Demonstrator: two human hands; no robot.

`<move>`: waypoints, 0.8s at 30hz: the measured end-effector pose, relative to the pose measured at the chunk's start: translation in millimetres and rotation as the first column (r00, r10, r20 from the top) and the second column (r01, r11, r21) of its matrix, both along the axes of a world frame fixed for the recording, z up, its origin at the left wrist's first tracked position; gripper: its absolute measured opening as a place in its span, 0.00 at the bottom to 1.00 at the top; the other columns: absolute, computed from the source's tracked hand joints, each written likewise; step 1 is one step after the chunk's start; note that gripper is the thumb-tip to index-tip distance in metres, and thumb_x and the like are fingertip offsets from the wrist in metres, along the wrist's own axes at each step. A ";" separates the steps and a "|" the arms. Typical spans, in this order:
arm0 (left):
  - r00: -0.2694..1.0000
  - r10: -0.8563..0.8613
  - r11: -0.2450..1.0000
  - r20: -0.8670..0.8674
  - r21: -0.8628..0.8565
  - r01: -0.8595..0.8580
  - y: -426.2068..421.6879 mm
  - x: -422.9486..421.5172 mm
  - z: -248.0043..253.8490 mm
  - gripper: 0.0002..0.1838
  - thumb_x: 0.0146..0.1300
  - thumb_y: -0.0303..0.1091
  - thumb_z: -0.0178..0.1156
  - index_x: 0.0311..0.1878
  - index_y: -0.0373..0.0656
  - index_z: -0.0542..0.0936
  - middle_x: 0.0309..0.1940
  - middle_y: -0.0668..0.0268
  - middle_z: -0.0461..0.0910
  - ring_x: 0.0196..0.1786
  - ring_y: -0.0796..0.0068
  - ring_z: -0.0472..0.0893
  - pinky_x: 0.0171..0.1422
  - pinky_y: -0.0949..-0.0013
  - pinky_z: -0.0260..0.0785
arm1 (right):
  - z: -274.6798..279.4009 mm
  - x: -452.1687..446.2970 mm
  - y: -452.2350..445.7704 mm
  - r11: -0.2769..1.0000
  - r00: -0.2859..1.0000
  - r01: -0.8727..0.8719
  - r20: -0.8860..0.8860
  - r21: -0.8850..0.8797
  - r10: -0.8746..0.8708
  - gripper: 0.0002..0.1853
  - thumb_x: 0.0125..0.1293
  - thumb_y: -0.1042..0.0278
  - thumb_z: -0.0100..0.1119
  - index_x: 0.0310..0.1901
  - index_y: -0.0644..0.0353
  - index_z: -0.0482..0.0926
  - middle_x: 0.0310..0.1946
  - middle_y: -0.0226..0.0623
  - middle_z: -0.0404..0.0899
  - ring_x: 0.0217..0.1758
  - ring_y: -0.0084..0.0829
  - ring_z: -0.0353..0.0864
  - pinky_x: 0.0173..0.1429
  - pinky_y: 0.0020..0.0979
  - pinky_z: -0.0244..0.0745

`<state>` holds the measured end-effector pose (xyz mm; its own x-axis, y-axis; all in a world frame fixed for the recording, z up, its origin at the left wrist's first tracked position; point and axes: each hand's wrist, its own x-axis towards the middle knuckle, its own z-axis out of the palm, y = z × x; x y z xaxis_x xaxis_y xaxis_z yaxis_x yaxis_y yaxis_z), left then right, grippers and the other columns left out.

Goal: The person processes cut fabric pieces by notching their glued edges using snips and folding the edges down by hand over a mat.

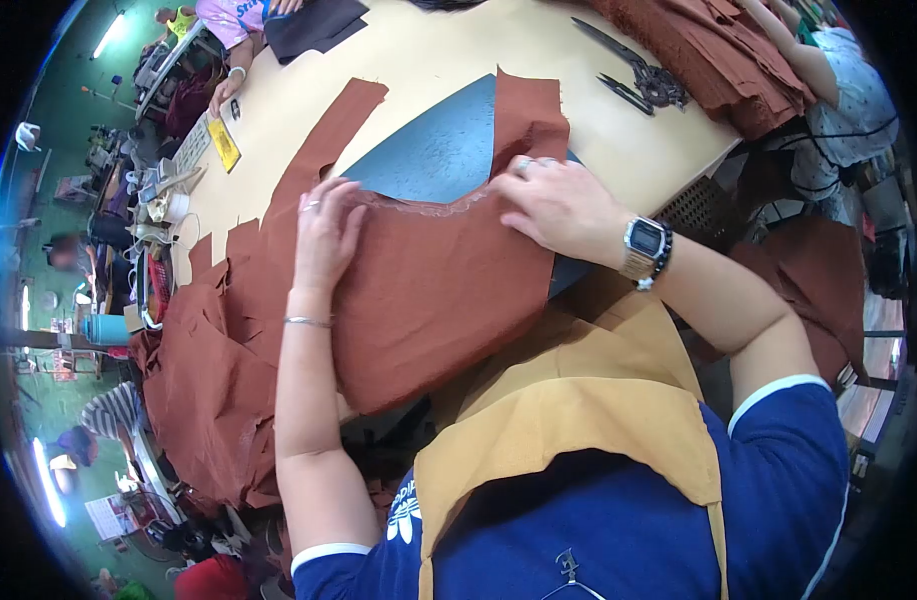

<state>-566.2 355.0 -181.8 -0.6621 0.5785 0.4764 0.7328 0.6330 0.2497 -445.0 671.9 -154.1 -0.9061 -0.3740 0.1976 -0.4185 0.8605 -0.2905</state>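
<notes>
A rust-brown cloth piece [444, 290] with a curved cut-out and two upright straps lies across the table's near edge. Whitish marks run along its curved edge. Beneath the cut-out, a blue board [429, 150] with a pointed top shows. My left hand [329, 225] has its fingers bent on the left end of that curve, gripping the cloth. At the right end, by the base of the right strap, my right hand [557, 205] pinches the same edge. The fingertips of both hands are partly hidden.
Large scissors [629, 60] and a smaller black snipping tool [627, 93] lie at the upper right, beside stacked brown cloth [709, 60]. More crumpled brown cloth [214, 380] hangs at the left. A yellow card [223, 145] lies near a co-worker's hand [224, 92]. Another person stands at upper right.
</notes>
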 end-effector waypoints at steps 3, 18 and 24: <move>0.968 0.142 0.987 0.208 -0.100 -0.123 -34.3 10.1 -5.3 0.22 0.66 0.42 0.62 0.60 0.45 0.73 0.66 0.56 0.70 0.69 0.53 0.68 0.74 0.44 0.54 | -19.0 6.6 12.9 0.962 0.996 0.092 0.034 -0.257 -0.087 0.07 0.61 0.73 0.57 0.41 0.57 0.75 0.40 0.43 0.78 0.43 0.44 0.80 0.45 0.42 0.76; 0.946 -0.072 0.922 0.317 -0.340 0.184 53.3 100.1 1.8 0.41 0.63 0.60 0.58 0.75 0.50 0.61 0.78 0.54 0.51 0.80 0.51 0.50 0.78 0.36 0.41 | -13.3 -90.6 17.4 0.972 0.985 -0.014 -0.172 -0.235 -0.028 0.11 0.63 0.72 0.60 0.46 0.61 0.77 0.44 0.45 0.79 0.49 0.44 0.80 0.55 0.40 0.76; 0.979 0.039 0.964 0.202 -0.264 0.016 102.2 133.9 -1.6 0.35 0.64 0.55 0.60 0.69 0.45 0.69 0.72 0.49 0.61 0.75 0.47 0.59 0.74 0.34 0.48 | -32.7 -70.4 8.3 0.953 0.962 -0.198 -0.231 -0.229 0.144 0.12 0.65 0.72 0.58 0.50 0.60 0.77 0.47 0.44 0.80 0.53 0.43 0.79 0.59 0.40 0.75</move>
<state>-432.2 457.2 -183.4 -0.7366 0.6565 0.1627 0.6758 0.7046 0.2165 -515.4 680.2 -186.7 -0.7612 -0.4343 0.4816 -0.6271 0.6824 -0.3757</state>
